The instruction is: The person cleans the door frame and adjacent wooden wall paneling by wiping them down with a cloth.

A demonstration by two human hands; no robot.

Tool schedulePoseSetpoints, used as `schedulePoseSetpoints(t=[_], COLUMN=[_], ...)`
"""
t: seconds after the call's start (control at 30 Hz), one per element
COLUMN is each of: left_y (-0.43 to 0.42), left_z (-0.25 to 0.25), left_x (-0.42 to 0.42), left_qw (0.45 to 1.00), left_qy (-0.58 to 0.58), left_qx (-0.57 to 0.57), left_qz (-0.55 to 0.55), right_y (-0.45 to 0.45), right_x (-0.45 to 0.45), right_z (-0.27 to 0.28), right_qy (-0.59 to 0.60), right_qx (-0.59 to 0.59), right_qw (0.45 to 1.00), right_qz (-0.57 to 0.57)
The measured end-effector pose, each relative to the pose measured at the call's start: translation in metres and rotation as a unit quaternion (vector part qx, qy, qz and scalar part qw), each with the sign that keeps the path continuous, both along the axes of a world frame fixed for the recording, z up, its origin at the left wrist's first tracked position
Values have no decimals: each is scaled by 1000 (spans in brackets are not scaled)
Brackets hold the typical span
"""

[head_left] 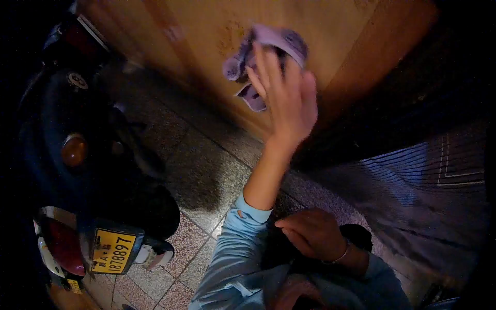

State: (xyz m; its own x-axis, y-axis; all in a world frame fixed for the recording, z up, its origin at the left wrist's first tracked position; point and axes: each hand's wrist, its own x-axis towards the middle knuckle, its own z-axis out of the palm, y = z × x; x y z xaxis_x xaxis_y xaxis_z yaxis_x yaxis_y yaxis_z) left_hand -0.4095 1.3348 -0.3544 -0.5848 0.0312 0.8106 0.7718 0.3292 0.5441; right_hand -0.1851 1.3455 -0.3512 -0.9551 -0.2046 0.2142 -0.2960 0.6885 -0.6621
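My left hand (289, 101) presses a crumpled light purple cloth (276, 36) against a wooden panel (330, 31). Its fingers lie over the cloth, and the cloth's folds stick out above and to the left of them. Dark markings show on the fabric. Near my body, my right hand (315, 235) rests low over something dark, apart from the panel. The fingers of that hand point left, loosely bent, with nothing visible in them. A thin bracelet (338, 256) circles the right wrist.
A dark motor scooter (57, 129) with a yellow number plate (113, 251) stands at the left. Speckled floor tiles (206, 175) lie below the panel. To the right hangs or lies a dark, striped fabric (413, 201). Much of the right side is in shadow.
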Motion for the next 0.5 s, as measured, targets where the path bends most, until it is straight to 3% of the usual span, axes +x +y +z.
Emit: schedulePoseSetpoints(t=[0.03,0.17,0.23,0.33,0.5], left_y=[-2,-8,-6,9,10], left_z=[-13,-66,-78,-58,73], left_x=[5,32,34,25,-10], left_qw=[997,988,991,1000,981], left_qy=[51,67,-40,-5,185], left_qx=[-66,-113,-88,-5,9], left_qz=[-6,-81,-89,-15,-65], right_y=[0,-4,-5,-6,-2], right_x=[-1,-2,-3,-6,-9], right_z=[-2,2,1,0,-14], right_qy=[-3,2,8,-5,-31], right_qx=[-10,1,-6,-6,2], right_qw=[1000,1000,1000,1000,999], right_qz=[5,17,18,27,24])
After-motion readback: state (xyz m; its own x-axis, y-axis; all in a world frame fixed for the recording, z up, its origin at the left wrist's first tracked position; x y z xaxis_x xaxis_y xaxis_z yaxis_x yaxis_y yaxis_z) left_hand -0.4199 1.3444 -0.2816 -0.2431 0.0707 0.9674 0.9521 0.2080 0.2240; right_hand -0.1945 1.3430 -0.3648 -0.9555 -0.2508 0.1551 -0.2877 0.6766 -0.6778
